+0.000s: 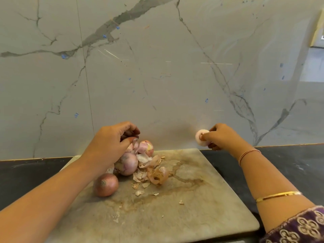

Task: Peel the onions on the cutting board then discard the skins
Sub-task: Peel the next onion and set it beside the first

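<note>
A stained stone cutting board (184, 204) lies on the dark counter. At its far left, several onions are bunched: a brown unpeeled onion (105, 184) nearest me, a pinkish onion (127, 163) behind it, and a partly peeled onion (146, 147) at the back. Loose skins (154, 171) lie scattered beside them. My left hand (112, 139) hovers over the pile, its fingertips pinched on a strip of skin. My right hand (220, 135) is raised past the board's far right corner and grips a pale peeled onion (201, 137).
A marble backsplash (157, 67) rises right behind the counter. Dark countertop (289, 163) runs along both sides of the board. Small skin flakes (181, 202) dot the middle of the board. Bangles circle my right forearm.
</note>
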Motion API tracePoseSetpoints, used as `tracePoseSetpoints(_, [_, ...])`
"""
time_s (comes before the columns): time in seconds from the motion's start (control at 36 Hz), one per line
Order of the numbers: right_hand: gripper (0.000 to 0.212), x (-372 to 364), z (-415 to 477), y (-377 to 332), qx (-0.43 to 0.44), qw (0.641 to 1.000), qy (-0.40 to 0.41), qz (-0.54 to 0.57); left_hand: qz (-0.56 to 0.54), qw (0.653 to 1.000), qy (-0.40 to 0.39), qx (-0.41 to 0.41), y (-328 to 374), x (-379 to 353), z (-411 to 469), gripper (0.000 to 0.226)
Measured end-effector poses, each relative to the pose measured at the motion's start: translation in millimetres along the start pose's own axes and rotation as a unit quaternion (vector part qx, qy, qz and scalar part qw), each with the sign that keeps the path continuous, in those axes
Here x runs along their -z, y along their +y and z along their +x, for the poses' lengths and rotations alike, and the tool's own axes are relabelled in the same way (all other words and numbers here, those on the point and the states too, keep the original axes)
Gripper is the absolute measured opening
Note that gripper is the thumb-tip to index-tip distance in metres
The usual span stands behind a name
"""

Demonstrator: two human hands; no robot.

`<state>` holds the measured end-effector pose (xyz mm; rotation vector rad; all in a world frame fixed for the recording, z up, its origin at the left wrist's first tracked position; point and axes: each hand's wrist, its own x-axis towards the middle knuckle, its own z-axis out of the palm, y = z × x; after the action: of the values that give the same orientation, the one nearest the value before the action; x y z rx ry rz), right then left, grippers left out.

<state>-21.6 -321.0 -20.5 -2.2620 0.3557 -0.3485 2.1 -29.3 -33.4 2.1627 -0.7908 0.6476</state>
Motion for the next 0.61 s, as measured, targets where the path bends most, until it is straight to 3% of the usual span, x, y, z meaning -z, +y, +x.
tracePoseSetpoints(0.19, [0.020, 5.6, 3.5, 15.1, -0.098, 0.993, -0.029, -0.054, 0.023, 1.000, -0.015, -0.009, 3.8, -1.0, -1.1, 0.026])
tracePoseSetpoints(0.42, [0.029, 9.4, 3.0, 17.0, -0.125, 0.990, -0.041, -0.051, 0.039, 0.999, -0.021, -0.006, 4.0, -1.3, -2.0, 0.020])
tracePoseSetpoints(0.61, [0.033, 12.0, 2.6, 17.3, -0.117, 0.992, 0.001, -0.052, 0.043, 0.999, -0.022, -0.003, 4.2, -0.9, -1.6, 0.017])
